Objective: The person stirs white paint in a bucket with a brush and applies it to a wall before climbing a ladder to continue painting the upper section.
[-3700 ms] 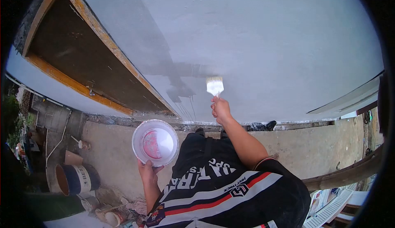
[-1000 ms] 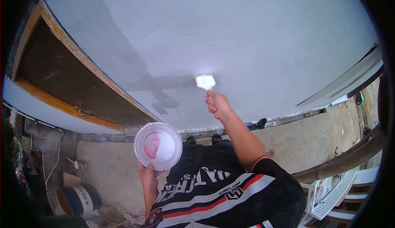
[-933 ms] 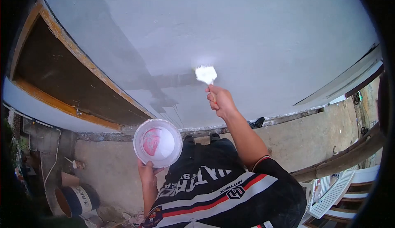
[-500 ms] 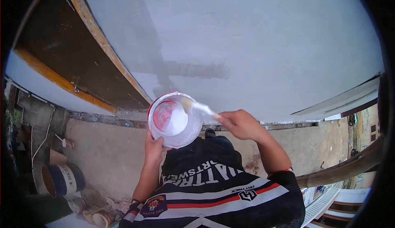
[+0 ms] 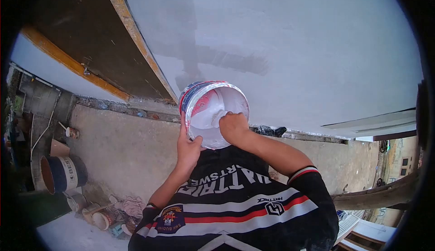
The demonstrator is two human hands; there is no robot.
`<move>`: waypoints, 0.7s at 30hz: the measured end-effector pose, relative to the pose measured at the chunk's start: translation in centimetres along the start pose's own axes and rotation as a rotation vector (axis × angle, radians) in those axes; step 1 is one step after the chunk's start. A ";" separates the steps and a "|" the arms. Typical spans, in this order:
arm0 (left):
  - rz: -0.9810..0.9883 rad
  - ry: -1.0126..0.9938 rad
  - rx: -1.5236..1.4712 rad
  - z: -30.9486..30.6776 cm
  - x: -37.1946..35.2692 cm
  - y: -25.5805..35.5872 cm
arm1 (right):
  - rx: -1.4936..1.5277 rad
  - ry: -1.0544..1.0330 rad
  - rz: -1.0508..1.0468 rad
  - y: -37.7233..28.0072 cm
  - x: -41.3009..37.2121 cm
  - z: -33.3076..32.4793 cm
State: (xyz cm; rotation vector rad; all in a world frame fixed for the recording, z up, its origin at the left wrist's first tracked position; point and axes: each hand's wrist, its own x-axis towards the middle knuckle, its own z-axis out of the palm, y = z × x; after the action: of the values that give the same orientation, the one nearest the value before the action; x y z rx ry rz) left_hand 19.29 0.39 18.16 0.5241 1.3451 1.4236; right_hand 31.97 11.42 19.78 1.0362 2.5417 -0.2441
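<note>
A paint bucket (image 5: 237, 100), whitish inside and blue and red outside, is tilted so that its opening faces me. White paint (image 5: 202, 119) lies in it. My left hand (image 5: 187, 153) grips the bucket's near left rim, thumb on the inside edge and fingers along the outer side. My right hand (image 5: 234, 128) reaches into the opening, closed around the handle of a paintbrush (image 5: 218, 118). The brush head is down at the paint, its bristles mostly hidden. Just beyond the bucket stands a pale wall (image 5: 317, 47) with darker grey brushed streaks (image 5: 244, 63).
To the left is a dark door (image 5: 86, 33) with a yellow-orange frame (image 5: 131, 24). A blue drum (image 5: 63, 174) stands on the concrete floor (image 5: 118, 146), with several cans and a rag (image 5: 129, 208) near it. A wooden pole (image 5: 376, 196) crosses at right; a black bag-like thing (image 5: 269, 131) lies by the wall.
My right hand has moved left and into the bucket, pushing the brush down toward the paint. In view, the bucket and my left hand have shifted up and right, with the bucket tipped more.
</note>
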 end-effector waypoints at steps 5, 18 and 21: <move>-0.001 0.010 0.011 -0.3 0.1 0.0 | 0.037 0.042 0.040 0.0 -0.2 0.4; -0.062 0.052 -0.024 -0.9 0.8 0.1 | 0.619 0.269 -0.119 7.9 -7.6 -8.6; -0.089 0.047 -0.017 -1.0 0.9 0.0 | 0.799 0.270 -0.075 9.0 -9.6 -10.8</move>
State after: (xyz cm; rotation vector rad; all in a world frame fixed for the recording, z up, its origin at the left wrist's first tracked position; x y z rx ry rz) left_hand 18.12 0.71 17.61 0.4172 1.3758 1.3806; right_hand 41.55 14.98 33.44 1.2989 2.7686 -1.2973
